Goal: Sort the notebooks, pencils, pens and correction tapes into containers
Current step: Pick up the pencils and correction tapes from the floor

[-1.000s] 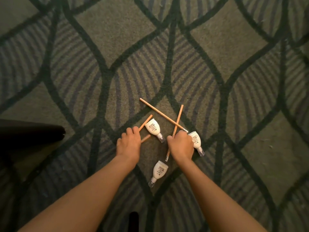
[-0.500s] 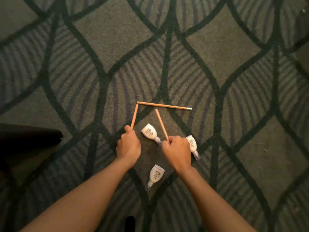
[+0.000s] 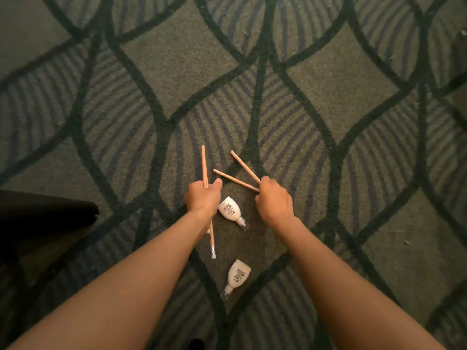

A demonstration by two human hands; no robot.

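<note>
My left hand [image 3: 203, 197] grips one wooden pencil [image 3: 204, 165] upright; its eraser end sticks out below my wrist. My right hand [image 3: 274, 200] holds two pencils, one [image 3: 245, 167] pointing up-left and the other [image 3: 233, 180] pointing left, both lifted off the carpet. A white correction bottle [image 3: 230, 210] lies on the carpet between my hands. A second white bottle [image 3: 237, 276] lies nearer to me, cap toward me. A third bottle seen earlier is hidden under my right hand.
The patterned green carpet [image 3: 177, 59] fills the view. A dark object [image 3: 45, 213] lies at the left edge. A small dark shape [image 3: 196, 344] sits at the bottom edge. No containers are in view.
The long pencil that lay flat on the carpet is now in my right hand with the other one. My left hand has raised its pencil upright.
</note>
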